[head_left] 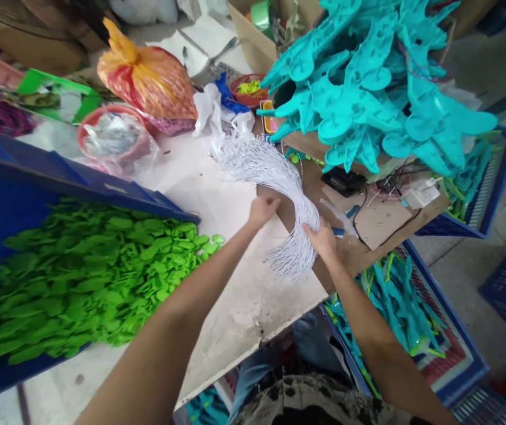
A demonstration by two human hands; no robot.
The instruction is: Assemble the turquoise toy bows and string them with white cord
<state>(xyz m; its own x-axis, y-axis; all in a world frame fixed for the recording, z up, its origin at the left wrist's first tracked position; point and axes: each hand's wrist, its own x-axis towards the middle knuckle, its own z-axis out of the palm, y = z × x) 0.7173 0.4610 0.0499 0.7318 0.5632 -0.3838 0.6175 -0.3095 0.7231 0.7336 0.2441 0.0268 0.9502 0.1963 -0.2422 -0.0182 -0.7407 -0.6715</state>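
A long bundle of thin white wires [303,215] lies in a curve over the table, its strands fanning out at both ends. My right hand [321,237] grips the right side of the bundle near its lower end, thumb on top. Just left of the bundle, apart from it, my left hand [264,211] is closed with its fingers pressed together. Whatever may be inside those fingers is too small or hidden to make out.
A blue bin [141,203] of green leaf-shaped pieces [115,265] stands at left. Turquoise plastic parts [359,82] are heaped at back right. Behind are a tied orange bag [146,77] and a pink tub [115,139]. Blue crates [469,360] flank the table's right edge.
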